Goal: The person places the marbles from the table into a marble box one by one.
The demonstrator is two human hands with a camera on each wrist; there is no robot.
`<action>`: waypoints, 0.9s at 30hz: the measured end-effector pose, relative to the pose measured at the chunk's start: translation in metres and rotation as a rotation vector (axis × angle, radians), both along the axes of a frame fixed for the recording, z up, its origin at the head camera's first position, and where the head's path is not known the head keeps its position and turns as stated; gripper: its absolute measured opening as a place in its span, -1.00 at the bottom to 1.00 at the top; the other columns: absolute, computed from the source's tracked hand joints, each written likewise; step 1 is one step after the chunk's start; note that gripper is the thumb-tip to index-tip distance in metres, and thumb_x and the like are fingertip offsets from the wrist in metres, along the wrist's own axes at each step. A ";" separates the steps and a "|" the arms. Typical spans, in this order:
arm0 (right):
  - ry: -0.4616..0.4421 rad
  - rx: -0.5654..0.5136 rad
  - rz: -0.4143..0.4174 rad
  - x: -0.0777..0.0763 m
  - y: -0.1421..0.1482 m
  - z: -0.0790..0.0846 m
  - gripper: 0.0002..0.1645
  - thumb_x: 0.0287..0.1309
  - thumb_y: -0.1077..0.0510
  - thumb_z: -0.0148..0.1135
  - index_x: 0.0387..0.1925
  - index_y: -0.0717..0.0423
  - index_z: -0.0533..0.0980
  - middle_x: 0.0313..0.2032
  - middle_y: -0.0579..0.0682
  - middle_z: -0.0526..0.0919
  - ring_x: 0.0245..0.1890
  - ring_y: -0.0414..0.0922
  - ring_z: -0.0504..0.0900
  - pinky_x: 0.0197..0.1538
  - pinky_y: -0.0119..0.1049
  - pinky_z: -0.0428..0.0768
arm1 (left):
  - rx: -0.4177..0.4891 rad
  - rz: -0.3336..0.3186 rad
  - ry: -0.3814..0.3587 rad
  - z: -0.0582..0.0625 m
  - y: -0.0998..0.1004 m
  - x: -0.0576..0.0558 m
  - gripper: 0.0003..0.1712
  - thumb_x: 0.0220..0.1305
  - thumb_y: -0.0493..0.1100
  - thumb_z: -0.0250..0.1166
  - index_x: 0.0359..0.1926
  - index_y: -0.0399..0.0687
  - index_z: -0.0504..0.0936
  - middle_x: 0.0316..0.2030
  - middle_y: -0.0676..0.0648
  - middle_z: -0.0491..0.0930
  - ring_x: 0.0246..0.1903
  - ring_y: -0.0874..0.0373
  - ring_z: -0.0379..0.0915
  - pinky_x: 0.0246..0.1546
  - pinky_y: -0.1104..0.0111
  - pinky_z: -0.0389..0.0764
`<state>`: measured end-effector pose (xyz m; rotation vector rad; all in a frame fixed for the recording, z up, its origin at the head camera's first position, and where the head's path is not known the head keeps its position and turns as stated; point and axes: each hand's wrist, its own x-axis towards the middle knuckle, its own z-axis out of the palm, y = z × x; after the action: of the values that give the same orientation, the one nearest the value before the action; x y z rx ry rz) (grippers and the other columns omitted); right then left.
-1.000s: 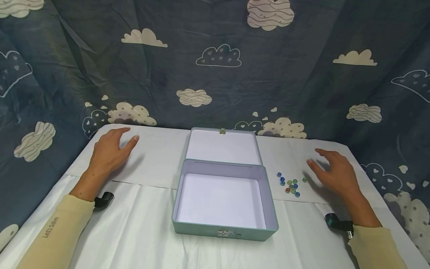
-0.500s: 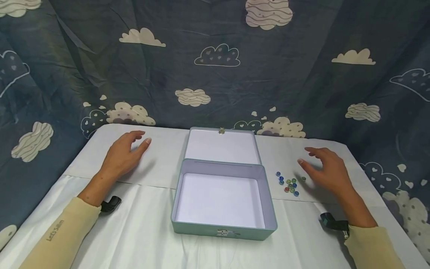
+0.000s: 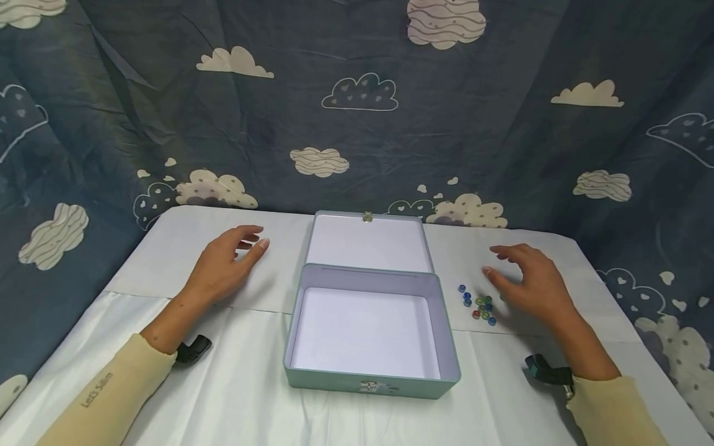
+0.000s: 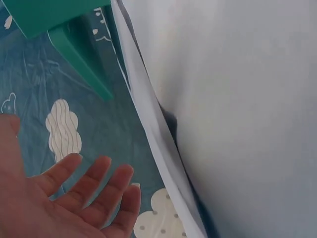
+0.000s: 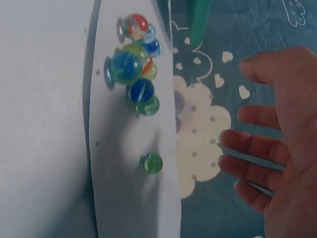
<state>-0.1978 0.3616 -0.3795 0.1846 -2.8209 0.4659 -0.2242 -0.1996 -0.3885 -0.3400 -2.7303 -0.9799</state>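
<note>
A teal metal box (image 3: 323, 379) stands in the middle of the head view, its lid (image 3: 368, 244) folded back behind it. Its pale inside floor shows bare. To the box's right lies a loose cluster of several glass marbles (image 3: 476, 314), blue, green and red. Over the cloth left of the box hovers my left hand (image 3: 223, 266), fingers relaxed, holding nothing. My right hand (image 3: 532, 282) hangs just right of the marbles, its fingers loosely bent around nothing. In the right wrist view a single green marble (image 5: 151, 162) lies apart from the cluster.
White cloth (image 3: 245, 384) covers the table. Behind it hangs a dark blue curtain (image 3: 268, 124) printed with clouds. A green piece of furniture (image 4: 59, 20) shows beyond the cloth's edge in the left wrist view, and a green leg (image 5: 199, 20) in the right one.
My left hand has moved right, toward the box. My right hand has drifted left, closer to the marbles, and now mostly covers the lone green one in the head view.
</note>
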 end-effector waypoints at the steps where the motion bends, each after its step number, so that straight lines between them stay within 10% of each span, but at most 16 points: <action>1: 0.004 0.001 0.007 0.001 -0.001 0.000 -0.34 0.37 -0.11 0.40 0.35 0.13 0.54 0.14 0.30 0.63 0.22 0.35 0.50 0.29 0.52 0.38 | 0.009 -0.006 -0.002 -0.001 0.002 0.001 -0.31 0.60 0.30 0.11 0.44 -0.06 0.50 0.23 -0.22 0.63 0.17 -0.23 0.61 0.23 -0.16 0.56; 27: -0.056 -0.001 0.139 0.005 -0.028 -0.008 -0.54 0.38 0.02 0.41 0.18 0.18 0.66 0.05 0.16 0.71 0.08 0.19 0.64 0.18 0.36 0.58 | 0.173 -0.347 -0.078 -0.004 0.035 0.019 -0.42 0.55 0.05 0.32 0.48 0.13 0.48 0.26 -0.11 0.60 0.14 0.00 0.66 0.14 0.01 0.69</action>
<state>-0.1928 0.3334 -0.3874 0.3755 -2.8744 0.5101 -0.2056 -0.1642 -0.3926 -0.7766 -2.6809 -1.3306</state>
